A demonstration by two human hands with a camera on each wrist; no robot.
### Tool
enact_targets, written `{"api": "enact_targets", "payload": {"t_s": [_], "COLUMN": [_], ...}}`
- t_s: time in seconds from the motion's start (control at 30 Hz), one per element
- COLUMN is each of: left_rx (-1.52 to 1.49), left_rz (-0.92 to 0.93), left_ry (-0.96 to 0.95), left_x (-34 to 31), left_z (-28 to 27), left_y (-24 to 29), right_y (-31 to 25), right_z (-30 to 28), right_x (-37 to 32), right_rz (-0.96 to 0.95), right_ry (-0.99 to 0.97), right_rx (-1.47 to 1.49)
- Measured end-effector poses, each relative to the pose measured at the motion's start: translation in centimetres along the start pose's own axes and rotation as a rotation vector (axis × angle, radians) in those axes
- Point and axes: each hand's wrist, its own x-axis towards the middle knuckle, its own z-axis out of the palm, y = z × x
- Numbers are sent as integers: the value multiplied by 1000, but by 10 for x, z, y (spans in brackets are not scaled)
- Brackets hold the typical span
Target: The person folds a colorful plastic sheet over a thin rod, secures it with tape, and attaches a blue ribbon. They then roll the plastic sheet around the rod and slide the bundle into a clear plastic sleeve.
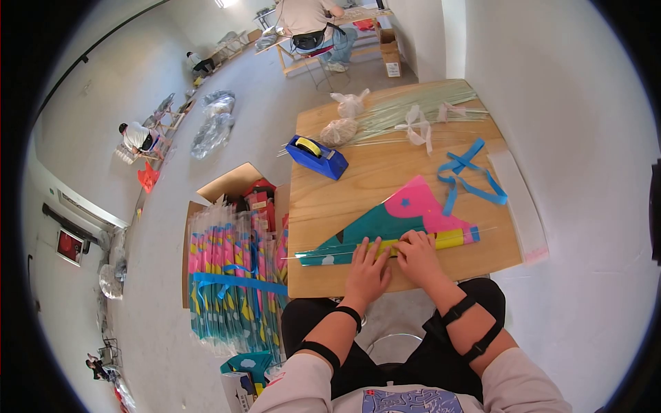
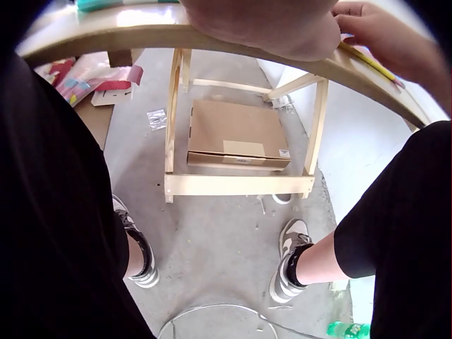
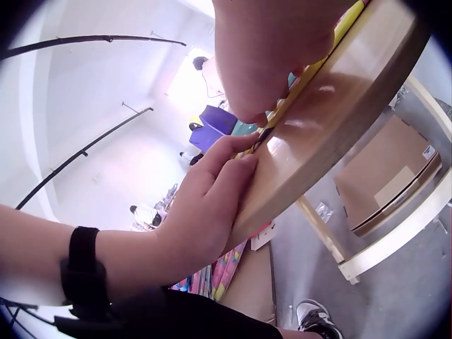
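Observation:
A teal and pink sheet lies on the wooden table, its near edge a narrow yellow roll with thin clear rods along it. My left hand rests with fairly straight, spread fingers on the roll's left part. Just right of it, my right hand bends its fingers over the roll and holds it. In the right wrist view, my right hand and left hand meet at the yellow edge. The left wrist view shows only part of my left hand; its fingertips are hidden.
A blue tape dispenser, tied bags, clear strips and blue ribbon lie farther back on the table. Left stands a box of packed coloured sheets. Below is a cardboard box. Other people sit farther off.

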Motion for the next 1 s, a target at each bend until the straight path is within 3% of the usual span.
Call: {"api": "enact_targets", "payload": {"t_s": [0.27,0.43,1.0], "left_rx": [7,-20,-128], "left_rz": [7,2,-32], "left_ry": [23,47,66], "left_x": [-1,-2,-7], "left_z": [2,2,6], "left_y": [-2,-4,-8], "right_y": [5,6,-14], "right_z": [9,8,8], "right_x": [0,-1,0], "right_rz": [-35,26,-16], "right_ry": [-6,38,88], "right_rx": [-11,127,-74]}}
